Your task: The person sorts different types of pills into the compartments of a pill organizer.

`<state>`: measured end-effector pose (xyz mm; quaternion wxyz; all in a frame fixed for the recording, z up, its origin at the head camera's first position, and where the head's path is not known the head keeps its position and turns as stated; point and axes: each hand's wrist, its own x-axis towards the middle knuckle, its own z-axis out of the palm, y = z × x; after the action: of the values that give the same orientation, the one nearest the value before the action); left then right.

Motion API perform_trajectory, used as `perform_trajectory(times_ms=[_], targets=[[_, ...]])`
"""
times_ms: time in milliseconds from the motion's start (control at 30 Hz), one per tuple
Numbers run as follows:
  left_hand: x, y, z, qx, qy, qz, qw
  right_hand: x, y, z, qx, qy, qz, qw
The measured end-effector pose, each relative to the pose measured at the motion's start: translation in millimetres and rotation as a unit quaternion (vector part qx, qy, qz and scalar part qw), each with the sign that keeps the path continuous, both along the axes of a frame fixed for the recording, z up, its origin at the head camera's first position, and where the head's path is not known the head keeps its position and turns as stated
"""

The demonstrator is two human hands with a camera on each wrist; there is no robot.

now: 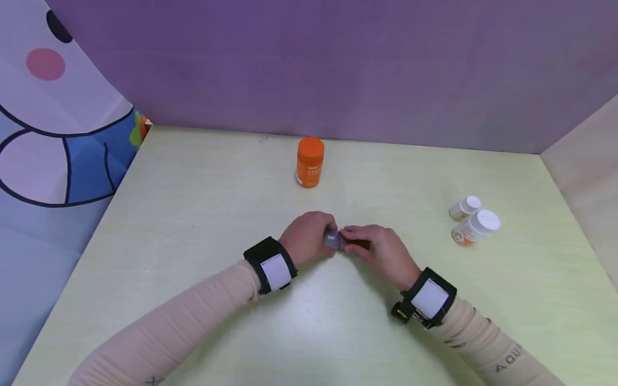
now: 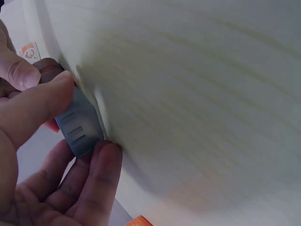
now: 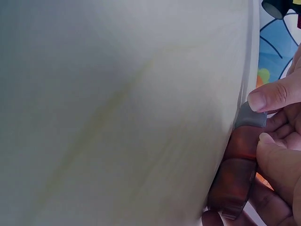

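A small object with a grey end (image 1: 331,239) and a translucent brown body (image 3: 233,186), which looks like a small bottle with its cap, is held sideways near the middle of the table. My left hand (image 1: 309,236) pinches the grey end between thumb and fingers; raised ridges show on it in the left wrist view. From the other side, my right hand (image 1: 383,252) grips the brown body with its thumb and fingers. Grey and brown parts meet end to end. Whether the object touches the tabletop, I cannot tell. Fingers hide part of it.
Beyond the hands stands an orange jar (image 1: 310,162) with an orange lid. Two white bottles, a smaller one (image 1: 465,208) and a larger one (image 1: 475,228), are close together on the right. A purple wall (image 1: 338,69) borders the pale table (image 1: 207,177) at the back.
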<state>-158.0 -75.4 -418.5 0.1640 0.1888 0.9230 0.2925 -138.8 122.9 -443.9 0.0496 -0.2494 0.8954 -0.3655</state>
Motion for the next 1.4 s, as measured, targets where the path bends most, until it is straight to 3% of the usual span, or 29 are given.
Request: perform_trajectory(times_ms=[233,567,700,800,933,1167,1300,1400], targets=[[-4.5,-2.4,2.2,0.012,-0.019,-0.001,0.9998,-0.1,-0.7,1.5,-0.001,0.005,-0.002,1.0000],[-21.0,-11.6,9.4,0.036,-0.101,-0.013,0.9942,-0.5,-1.8,0.2,-0.001,0.006,-0.005,1.0000],[-27.5,-18.5,13.3,0.070,-0.136,0.012,0.9881,-0.3,-1.9,-1.1,-0.002,0.003,-0.003,1.0000],[-31.3,-19.3,14.0,0.092,-0.118,0.037,0.9880,0.1,-1.2,-2.0,0.001,-0.001,-0.004,1.0000],[-36.1,-11.5,6.5,0.100,-0.063,0.077,0.9900,1.0,-0.3,-2.7,0.004,-0.008,-0.006,0.9999],[-40.5,5.9,-12.9,0.058,-0.012,0.164,0.9847,2.9,-0.6,-5.9,0.006,0.000,-0.012,0.9999],[-37.5,5.6,-19.4,0.031,-0.003,0.175,0.9840,5.3,-1.4,-7.7,0.006,-0.006,-0.016,0.9998],[-33.5,-1.0,-17.7,0.035,-0.001,0.178,0.9834,5.6,-2.2,-8.5,0.010,-0.005,-0.014,0.9998]])
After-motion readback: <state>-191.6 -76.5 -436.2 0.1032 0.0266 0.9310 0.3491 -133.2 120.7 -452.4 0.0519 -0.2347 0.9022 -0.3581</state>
